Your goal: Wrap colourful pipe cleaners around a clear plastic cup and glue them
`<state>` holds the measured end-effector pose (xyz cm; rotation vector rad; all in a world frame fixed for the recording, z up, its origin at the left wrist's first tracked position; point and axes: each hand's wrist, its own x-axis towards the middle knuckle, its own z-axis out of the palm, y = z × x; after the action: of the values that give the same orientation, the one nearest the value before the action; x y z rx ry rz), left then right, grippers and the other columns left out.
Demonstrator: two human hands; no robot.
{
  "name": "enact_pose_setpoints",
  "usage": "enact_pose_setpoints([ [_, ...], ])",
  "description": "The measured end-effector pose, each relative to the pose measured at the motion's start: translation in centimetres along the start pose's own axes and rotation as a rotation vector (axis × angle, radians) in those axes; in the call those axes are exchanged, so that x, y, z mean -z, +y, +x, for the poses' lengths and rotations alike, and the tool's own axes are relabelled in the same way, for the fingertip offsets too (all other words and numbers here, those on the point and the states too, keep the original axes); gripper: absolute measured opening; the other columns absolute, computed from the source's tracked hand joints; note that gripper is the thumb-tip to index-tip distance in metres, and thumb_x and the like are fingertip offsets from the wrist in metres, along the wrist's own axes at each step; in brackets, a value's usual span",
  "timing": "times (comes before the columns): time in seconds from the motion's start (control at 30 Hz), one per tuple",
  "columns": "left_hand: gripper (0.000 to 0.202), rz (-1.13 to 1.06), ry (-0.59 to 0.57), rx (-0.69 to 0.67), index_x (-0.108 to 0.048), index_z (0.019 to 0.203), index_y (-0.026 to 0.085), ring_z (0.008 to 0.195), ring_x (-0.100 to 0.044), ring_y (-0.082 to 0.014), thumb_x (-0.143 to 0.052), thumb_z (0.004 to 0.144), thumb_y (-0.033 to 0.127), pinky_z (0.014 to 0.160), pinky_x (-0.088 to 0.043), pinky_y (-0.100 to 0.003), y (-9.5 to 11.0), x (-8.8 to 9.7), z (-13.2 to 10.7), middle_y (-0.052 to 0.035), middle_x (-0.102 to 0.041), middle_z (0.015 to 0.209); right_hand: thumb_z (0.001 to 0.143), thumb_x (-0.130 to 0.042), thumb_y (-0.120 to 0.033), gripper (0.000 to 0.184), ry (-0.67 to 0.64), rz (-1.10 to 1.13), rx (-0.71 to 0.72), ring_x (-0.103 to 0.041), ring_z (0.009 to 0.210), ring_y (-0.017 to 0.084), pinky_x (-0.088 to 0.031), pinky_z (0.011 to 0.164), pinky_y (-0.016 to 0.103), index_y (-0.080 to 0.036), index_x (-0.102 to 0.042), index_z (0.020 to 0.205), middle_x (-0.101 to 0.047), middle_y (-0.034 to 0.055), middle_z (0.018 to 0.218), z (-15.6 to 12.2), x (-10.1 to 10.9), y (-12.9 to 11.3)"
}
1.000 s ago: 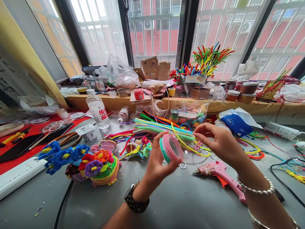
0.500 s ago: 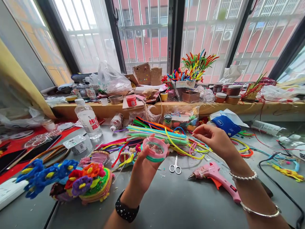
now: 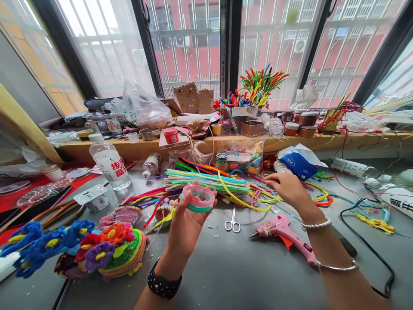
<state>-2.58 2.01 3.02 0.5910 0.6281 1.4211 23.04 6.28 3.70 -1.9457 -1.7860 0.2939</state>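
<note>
My left hand (image 3: 185,230) is closed around a small clear round cup (image 3: 199,200) with pink and green bands about its side. The cup is tilted, its mouth facing up and partly toward me. To the right, my right hand (image 3: 288,191) hovers over the table with thumb and fingertips pinched together; whatever they hold is too small to make out. Between and behind the hands lies a bundle of pastel pipe cleaners (image 3: 206,181). Small scissors (image 3: 232,221) rest below the bundle. A pink glue gun (image 3: 285,236) lies under my right forearm.
At left, blue and mixed fuzzy flowers (image 3: 100,254) sit near a clear water bottle (image 3: 111,165). A blue tissue pack (image 3: 297,165) lies at the back right. A black cable (image 3: 366,245) curves along the right side. Jars (image 3: 307,122) and bags crowd the windowsill.
The whole view has shifted a little, so things sit further left. My right hand has drawn slightly to the right and down. The cup stays in my left hand.
</note>
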Motion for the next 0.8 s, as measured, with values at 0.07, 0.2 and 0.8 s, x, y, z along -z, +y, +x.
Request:
enact_pose_setpoints([
  [0.07,0.033,0.007,0.006,-0.003,-0.053,0.104,0.016,0.094,-0.066,-0.0249,-0.059,0.077,0.034,0.08,-0.055,-0.035,0.0,0.0,0.1,-0.0097,-0.066,0.099,0.089,-0.051,-0.032,0.028,0.023,-0.03,-0.051,-0.059,0.095,0.018,-0.051,0.08,0.039,-0.017,-0.056,0.112,-0.058,0.0073,0.114,0.5,-0.5,0.7],
  [0.2,0.027,-0.021,-0.013,-0.001,-0.053,0.1,0.016,0.095,-0.066,-0.0274,-0.057,0.078,0.033,0.078,-0.055,-0.035,0.0,0.1,0.0,-0.0109,-0.066,0.099,0.089,-0.052,-0.032,0.03,0.067,-0.067,-0.12,-0.059,0.096,0.019,-0.05,0.081,0.04,-0.017,-0.055,0.115,-0.057,0.0077,0.116,1.0,-1.1,1.6],
  [0.8,0.033,-0.036,-0.034,0.018,-0.052,0.105,0.016,0.091,-0.067,-0.0265,-0.057,0.077,0.033,0.075,-0.055,-0.033,0.0,0.0,-0.1,-0.0113,-0.067,0.099,0.089,-0.052,-0.031,0.028,-0.14,0.128,0.166,-0.06,0.092,0.017,-0.051,0.078,0.037,-0.017,-0.056,0.112,-0.059,0.0071,0.112,0.4,-3.8,-1.5],
])
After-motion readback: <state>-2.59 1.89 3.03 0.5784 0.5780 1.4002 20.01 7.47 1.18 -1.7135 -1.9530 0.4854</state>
